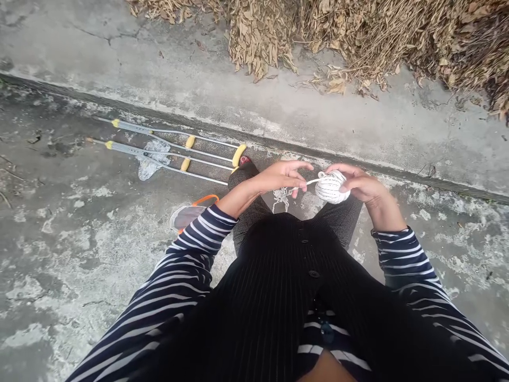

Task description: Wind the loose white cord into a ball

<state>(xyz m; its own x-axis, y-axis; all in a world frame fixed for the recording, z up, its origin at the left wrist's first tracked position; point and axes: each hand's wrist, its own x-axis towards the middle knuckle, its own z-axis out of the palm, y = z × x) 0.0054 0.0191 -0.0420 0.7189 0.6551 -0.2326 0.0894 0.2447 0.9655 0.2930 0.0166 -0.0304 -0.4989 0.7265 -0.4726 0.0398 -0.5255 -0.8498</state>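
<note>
Over my knees, my right hand [360, 183] grips a wound ball of white rope [332, 188] with dark flecks, thumb and fingers around its right side. A short taut length of the same rope runs left from the ball to my left hand [284, 178]. The thumb and fingers of that hand pinch the strand, while another finger is stretched toward the ball. Below the left hand hangs or lies a loose tangle of rope [281, 199]; whether it joins the held strand I cannot make out.
Two metal crutches [170, 151] with yellow pads lie on the concrete to the left, over a crumpled clear plastic bag [153, 159]. An orange-edged item [186, 217] is partly behind my left forearm. A low concrete ledge [254, 101] runs ahead, with dry leaves [358, 37] on it.
</note>
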